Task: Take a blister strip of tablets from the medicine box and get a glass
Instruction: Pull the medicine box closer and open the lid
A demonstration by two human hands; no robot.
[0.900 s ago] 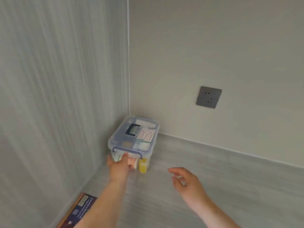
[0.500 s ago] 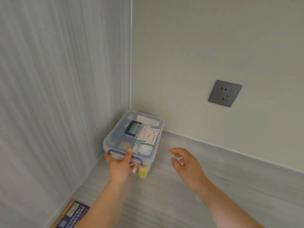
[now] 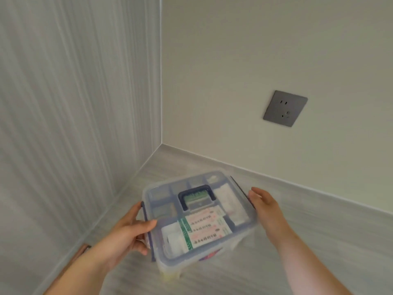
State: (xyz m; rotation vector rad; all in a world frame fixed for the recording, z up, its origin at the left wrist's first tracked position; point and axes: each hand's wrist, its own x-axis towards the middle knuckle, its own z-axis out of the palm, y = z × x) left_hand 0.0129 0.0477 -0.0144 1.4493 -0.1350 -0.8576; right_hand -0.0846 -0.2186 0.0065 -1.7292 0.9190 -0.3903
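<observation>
The medicine box is a clear plastic case with a dark blue handle and latches, its lid closed. Packets and white wrapped items show through the lid. My left hand grips the box's left side at the blue latch, thumb on the lid. My right hand is against the box's right side with the fingers fairly straight. The box sits between both hands over the grey counter. No blister strip and no glass are in view.
The counter meets two walls in a corner behind the box. A grey wall socket is on the right wall. The edge of a brown object lies by the left wall.
The box has come out of the corner towards me and turned. My left hand kept hold of its latch side. My right hand moved in from the open counter to the box's right side.
</observation>
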